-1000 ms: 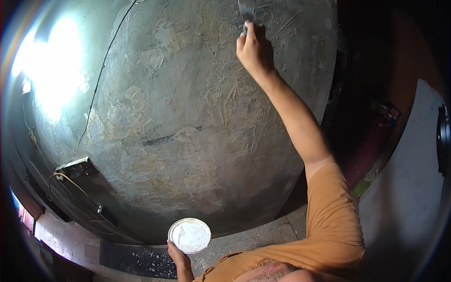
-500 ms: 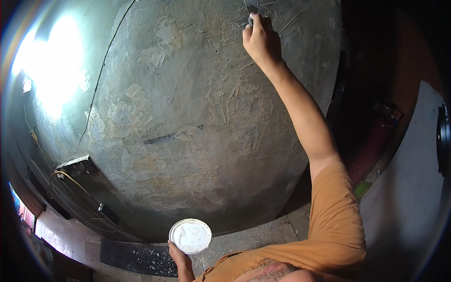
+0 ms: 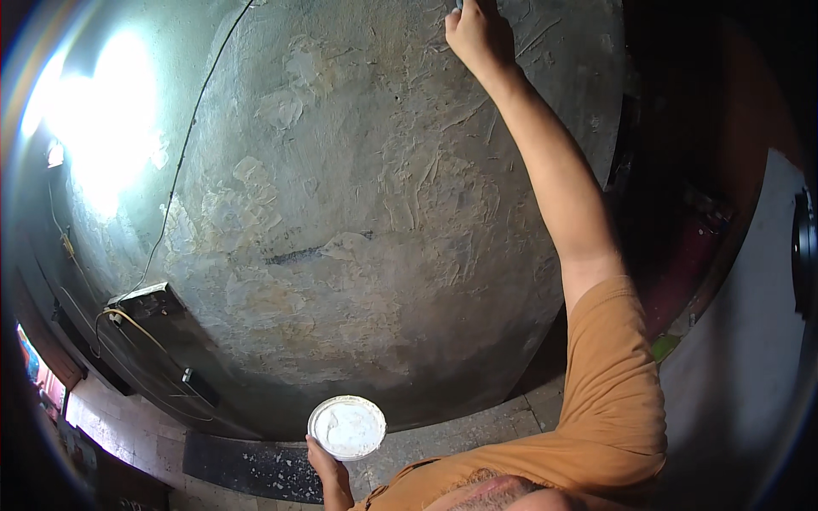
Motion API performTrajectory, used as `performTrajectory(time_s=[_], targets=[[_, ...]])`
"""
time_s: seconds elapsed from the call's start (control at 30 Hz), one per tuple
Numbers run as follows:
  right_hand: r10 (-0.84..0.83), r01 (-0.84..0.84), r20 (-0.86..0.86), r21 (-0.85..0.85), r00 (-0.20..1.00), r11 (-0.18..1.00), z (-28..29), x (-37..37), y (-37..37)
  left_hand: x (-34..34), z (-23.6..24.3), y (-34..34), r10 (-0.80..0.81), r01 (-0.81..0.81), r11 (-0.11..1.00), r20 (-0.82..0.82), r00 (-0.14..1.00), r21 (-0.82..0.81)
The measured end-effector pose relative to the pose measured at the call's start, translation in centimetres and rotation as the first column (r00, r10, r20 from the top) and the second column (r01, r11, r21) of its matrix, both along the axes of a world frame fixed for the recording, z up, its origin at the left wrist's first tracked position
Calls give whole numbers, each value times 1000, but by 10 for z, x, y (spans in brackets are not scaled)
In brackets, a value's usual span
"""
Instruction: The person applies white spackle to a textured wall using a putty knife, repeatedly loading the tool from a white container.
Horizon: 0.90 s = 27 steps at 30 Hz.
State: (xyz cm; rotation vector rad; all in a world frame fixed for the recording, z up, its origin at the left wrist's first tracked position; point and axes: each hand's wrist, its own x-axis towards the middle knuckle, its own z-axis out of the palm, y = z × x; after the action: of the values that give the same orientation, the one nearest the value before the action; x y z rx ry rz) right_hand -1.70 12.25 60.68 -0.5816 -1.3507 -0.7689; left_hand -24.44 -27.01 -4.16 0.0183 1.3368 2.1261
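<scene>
With my left hand [image 3: 328, 467] I hold a round white shallow container [image 3: 346, 427] with white paste in it, at the bottom centre. My right arm reaches up over the rough grey-green wall [image 3: 324, 170], which has patches of scraped, ridged plaster. At the top edge my right hand [image 3: 480, 34] is closed round the dark handle of a putty knife [image 3: 460, 4]; the blade is out of the picture.
A cable [image 3: 200, 94] runs down the wall to a black box [image 3: 145, 298], beside a bright lamp glare. Below lie floor tiles [image 3: 400, 464] and a dark speckled slab [image 3: 239, 464]. A pale panel [image 3: 750, 341] and a dark recess are on the right.
My right hand has moved up and slightly right along the wall, taking the knife's blade out of view. My left hand and the container have barely moved.
</scene>
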Motion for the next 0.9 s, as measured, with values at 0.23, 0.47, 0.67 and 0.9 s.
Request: performTrajectory(time_s=[0.23, 0.47, 0.67, 0.9], targets=[[3, -14, 145, 76, 989, 997, -49, -28, -6, 0, -6, -7, 17, -17, 1000, 19, 1000, 13], [-79, 66, 61, 197, 995, 978, -2, -16, 21, 1, 8, -5, 44, -44, 999, -12, 999, -23], [-49, 47, 284, 12, 958, 999, -96, -21, -15, 1, -2, -9, 41, -41, 999, 6, 999, 6], [-35, 29, 70, 79, 997, 996, -52, 37, 15, 0, 6, -2, 34, -35, 999, -23, 999, -28]])
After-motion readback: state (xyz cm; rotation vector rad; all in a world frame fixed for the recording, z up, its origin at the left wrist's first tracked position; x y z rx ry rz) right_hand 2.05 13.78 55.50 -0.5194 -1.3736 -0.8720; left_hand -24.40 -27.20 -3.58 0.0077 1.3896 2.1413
